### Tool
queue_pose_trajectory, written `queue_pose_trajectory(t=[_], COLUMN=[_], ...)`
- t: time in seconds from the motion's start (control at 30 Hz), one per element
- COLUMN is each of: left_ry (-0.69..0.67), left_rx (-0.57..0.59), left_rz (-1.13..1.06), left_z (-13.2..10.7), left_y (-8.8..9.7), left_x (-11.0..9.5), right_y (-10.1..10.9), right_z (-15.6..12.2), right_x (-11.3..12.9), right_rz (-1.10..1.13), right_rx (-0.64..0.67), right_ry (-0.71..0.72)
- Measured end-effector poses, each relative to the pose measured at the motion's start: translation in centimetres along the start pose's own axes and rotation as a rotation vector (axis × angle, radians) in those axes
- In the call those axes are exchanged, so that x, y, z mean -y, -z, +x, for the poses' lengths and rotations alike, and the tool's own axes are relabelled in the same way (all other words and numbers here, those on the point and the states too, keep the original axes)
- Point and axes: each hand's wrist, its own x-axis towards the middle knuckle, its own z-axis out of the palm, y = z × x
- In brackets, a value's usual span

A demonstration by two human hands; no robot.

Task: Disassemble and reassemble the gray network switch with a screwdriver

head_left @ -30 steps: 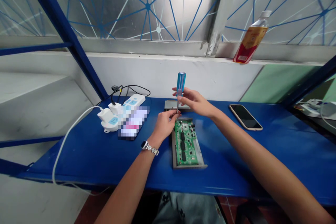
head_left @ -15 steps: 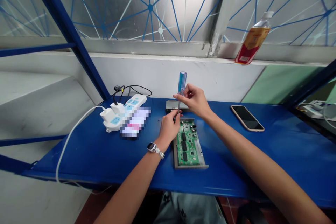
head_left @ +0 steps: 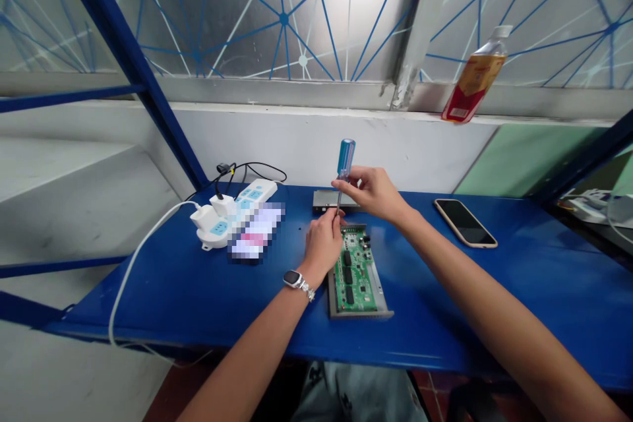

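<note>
Blue table stands below patterned windows, and a bottle is on the ledge. Over the table, the right hand holds a screwdriver between thumb and fingers, almost upright, with tip downward. The left hand keeps its fingertips close together at the lower shaft; whether they pinch something, I cannot tell. Just beside this hand, the green circuit board lies in a metal tray.

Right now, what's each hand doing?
Left hand: at the lower end of the screwdriver; grip cannot be told.
Right hand: closed, holding the screwdriver.
</note>
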Motion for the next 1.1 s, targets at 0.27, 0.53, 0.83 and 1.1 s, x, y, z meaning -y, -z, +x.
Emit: queue_pose_trajectory(t=[0.27,0.53,0.83,1.1], left_ry=[0.012,-0.038,-0.045,0.001], left_rx=[-0.004,0.022,0.058,0.056], left_rz=[0.052,0.056,0.131,0.186], left_z=[0.0,0.0,-0.1,-0.3], left_y=[0.0,0.1,-0.1,1.0], left_x=[-0.1,0.1,0.1,-0.7], right_y=[-1.7,-1.8,-0.8,3.0], right_z=[-0.8,-1.2,-1.6,0.3], right_x=[0.9,0.0,-0.6,0.3], right_rz=[-0.076,0.358,0.461,0.450], right_rx=[-0.182,-0.121,-0.120,-0.340], right_ry=[-0.011,-0.203,-0.173,-0.235])
